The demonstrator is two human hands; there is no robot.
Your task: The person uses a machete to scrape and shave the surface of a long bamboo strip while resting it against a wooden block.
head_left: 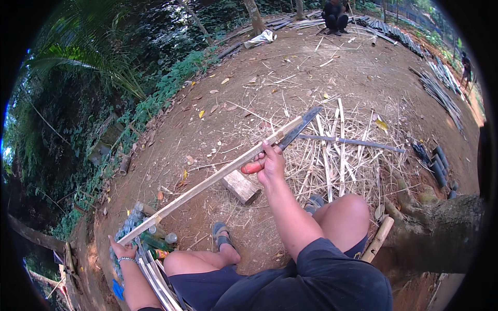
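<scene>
A long, pale bamboo strip (207, 182) slants across the view, from low on the left up to the middle. My left hand (124, 251), with a bracelet at the wrist, is closed round its lower end. Higher up, my right hand (272, 165) grips a machete (302, 128) with an orange-red handle. Its thumb also presses on the strip, which lies along the dark blade near its upper end. Under the strip, a short wooden block (241, 187) rests on the ground. Several cut strips (162, 290) are bundled beside my left forearm.
Shavings and split pieces (306, 166) litter the ground ahead, with a thin grey rod (358, 141) across them. Plastic bottles (136, 217) stand at left. A tree trunk (436, 233) is at right. Another person (335, 19) squats far off near stacked poles (389, 32).
</scene>
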